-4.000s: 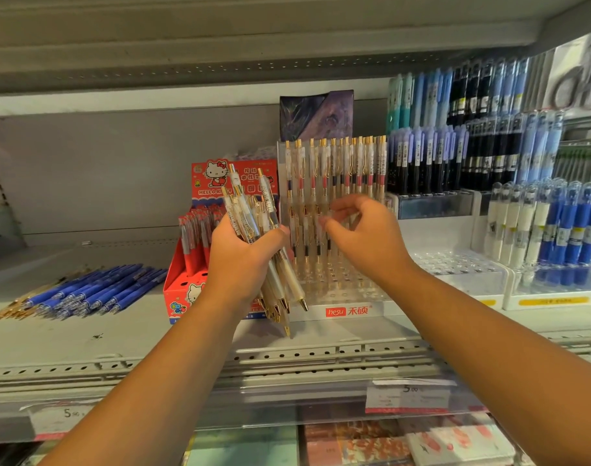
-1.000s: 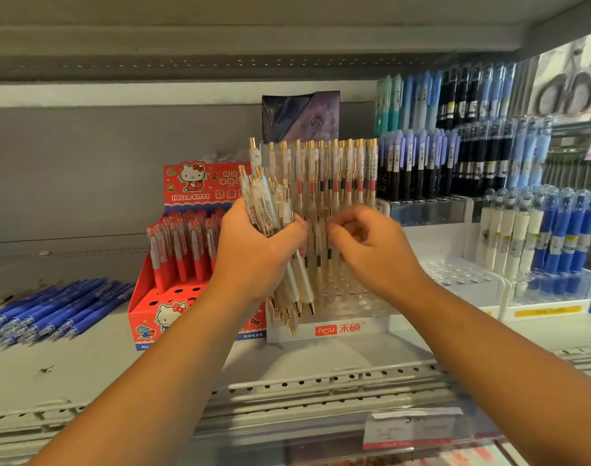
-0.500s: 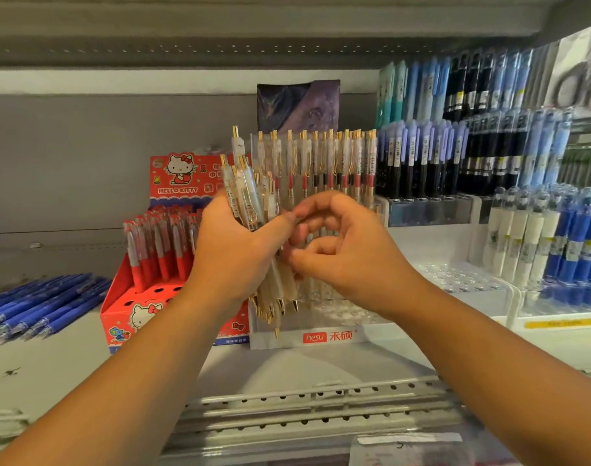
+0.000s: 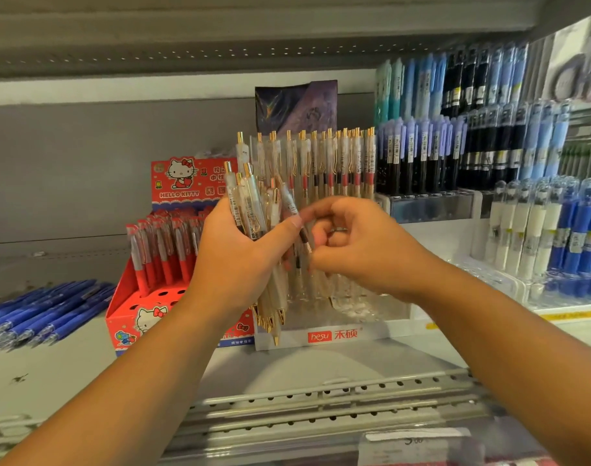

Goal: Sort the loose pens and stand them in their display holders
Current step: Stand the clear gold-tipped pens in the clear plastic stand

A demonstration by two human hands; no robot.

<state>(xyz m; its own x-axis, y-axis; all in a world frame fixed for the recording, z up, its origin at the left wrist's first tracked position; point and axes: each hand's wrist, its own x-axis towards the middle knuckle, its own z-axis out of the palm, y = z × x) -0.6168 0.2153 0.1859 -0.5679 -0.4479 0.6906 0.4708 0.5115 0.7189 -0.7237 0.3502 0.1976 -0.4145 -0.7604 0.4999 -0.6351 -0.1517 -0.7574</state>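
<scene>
- The left hand (image 4: 240, 264) gripped a bundle (image 4: 250, 200) of clear, gold-tipped pens, upright and slightly fanned with the tips down. It was held in front of the clear holder (image 4: 341, 335).
- The right hand (image 4: 364, 253) was close against it with fingers curled, pinching one pen (image 4: 292, 205) that leaned out at the bundle's right edge. Its forefinger touched the left thumb.
- The two hands met above the shelf (image 4: 287, 364).
- A row (image 4: 338, 156) of like pens stood at the back of the holder. The holder's front part was partly hidden behind the hands.
- Just left of the holder sat a red box (image 4: 183, 183) with red pens (image 4: 159, 243) upright in it.
- Loose blue pens (image 4: 45, 307) lay flat on the shelf at far left — well apart from the holder.
- To the right stood dark pens (image 4: 422, 156) and white pens (image 4: 509, 230) in racks.
</scene>
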